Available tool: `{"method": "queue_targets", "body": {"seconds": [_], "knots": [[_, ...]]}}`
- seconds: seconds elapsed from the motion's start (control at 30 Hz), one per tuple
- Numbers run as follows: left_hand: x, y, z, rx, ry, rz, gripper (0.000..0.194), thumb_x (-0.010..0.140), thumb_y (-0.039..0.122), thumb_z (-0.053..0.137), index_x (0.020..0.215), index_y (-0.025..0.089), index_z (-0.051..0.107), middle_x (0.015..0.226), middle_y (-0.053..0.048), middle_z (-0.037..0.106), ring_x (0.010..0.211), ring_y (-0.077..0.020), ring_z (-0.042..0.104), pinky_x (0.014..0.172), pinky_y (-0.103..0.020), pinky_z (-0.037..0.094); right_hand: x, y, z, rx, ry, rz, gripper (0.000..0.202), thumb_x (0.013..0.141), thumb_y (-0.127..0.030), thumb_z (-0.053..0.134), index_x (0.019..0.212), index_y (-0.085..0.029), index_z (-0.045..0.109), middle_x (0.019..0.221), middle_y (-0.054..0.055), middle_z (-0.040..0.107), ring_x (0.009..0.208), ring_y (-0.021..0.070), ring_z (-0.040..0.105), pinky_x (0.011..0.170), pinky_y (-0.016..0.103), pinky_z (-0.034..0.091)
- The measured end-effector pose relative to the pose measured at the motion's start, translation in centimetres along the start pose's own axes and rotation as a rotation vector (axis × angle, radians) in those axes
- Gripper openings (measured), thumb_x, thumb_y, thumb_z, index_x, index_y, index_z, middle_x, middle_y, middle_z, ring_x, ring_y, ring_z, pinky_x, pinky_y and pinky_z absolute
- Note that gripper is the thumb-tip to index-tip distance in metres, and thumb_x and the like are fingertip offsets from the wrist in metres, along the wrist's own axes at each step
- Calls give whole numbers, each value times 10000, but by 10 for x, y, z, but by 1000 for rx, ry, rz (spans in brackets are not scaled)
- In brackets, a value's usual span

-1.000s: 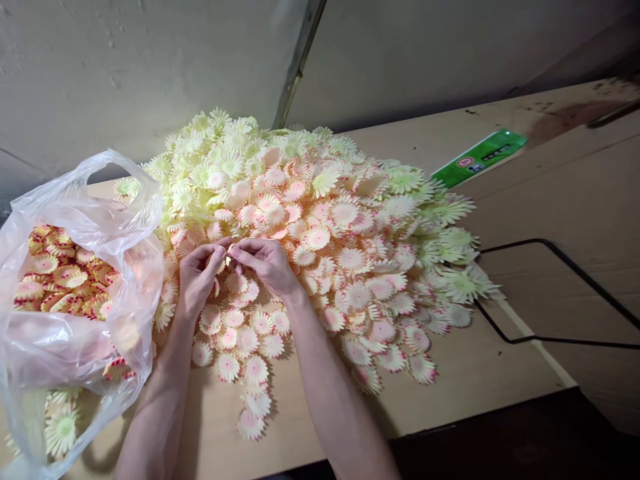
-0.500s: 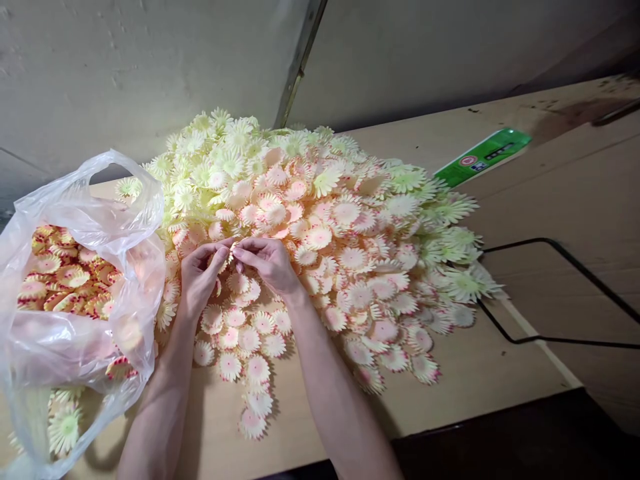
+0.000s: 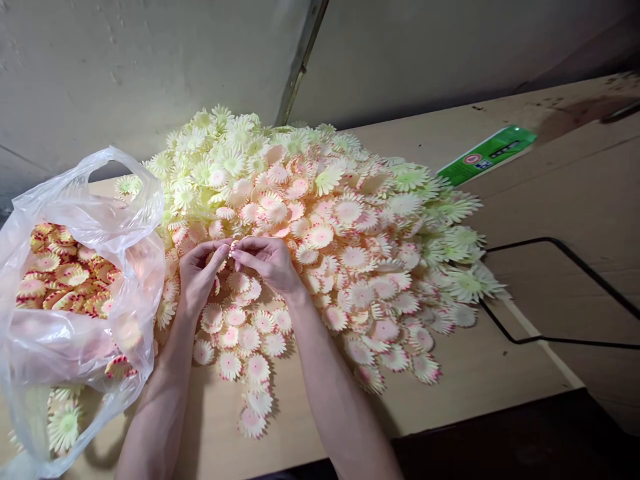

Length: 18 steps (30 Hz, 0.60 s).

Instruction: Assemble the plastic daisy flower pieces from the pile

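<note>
My left hand (image 3: 203, 270) and my right hand (image 3: 267, 263) meet fingertip to fingertip over a heap of flower-shaped pieces (image 3: 350, 257). Between the pinched fingers of both hands is a small cream flower piece (image 3: 233, 248), mostly hidden by the fingertips. The heap's pieces are cream with pink centres and pink-tipped petals, and pale green ones lie along its back and right side. Just in front of my wrists, more pink-centred flower pieces (image 3: 249, 339) trail toward the table's front edge.
At left stands an open clear plastic bag (image 3: 127, 223) holding yellow flower pieces with red tips. A green printed packet (image 3: 487, 157) lies behind the heap at right. A bent black metal frame (image 3: 590, 270) extends right. A grey wall (image 3: 150, 60) rises behind the wooden table (image 3: 310, 427).
Both hands stay almost in place, with only a slight shift of the fingers around the small flower piece. The view has moved very slightly.
</note>
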<state>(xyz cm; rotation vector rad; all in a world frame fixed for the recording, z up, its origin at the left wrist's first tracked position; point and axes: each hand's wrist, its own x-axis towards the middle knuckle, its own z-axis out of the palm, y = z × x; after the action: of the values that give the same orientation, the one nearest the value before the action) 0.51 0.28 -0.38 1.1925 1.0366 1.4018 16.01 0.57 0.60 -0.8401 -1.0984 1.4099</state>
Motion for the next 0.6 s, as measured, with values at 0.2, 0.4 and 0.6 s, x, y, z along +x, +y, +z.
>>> {"method": "queue_targets", "body": {"seconds": [0.2,0.4,0.6], "knots": [[0,1,1,-9,1,-9,227,821,397,822,911,189,813,989,-83,814,929,-194,756,882,-303,577,-1,-1,0,-40,2,-8,209,728,-375,866,805,-193,796,651,-7,716,575,119,637,602,272,566],[-1,-1,1,-7,-1,-2,255,812,422,827,903,185,802,983,-74,811,914,-209,755,880,-324,579,-2,0,-2,-39,-3,-17,209,716,-365,883,816,-202,799,676,-4,731,583,125,649,602,277,573],[-2,1,2,51,10,1,282,807,456,822,918,197,803,1001,-81,812,947,-219,754,886,-337,590,-1,1,-3,-36,-15,-8,210,735,-388,868,798,-201,794,677,-3,733,597,131,662,634,287,587]]}}
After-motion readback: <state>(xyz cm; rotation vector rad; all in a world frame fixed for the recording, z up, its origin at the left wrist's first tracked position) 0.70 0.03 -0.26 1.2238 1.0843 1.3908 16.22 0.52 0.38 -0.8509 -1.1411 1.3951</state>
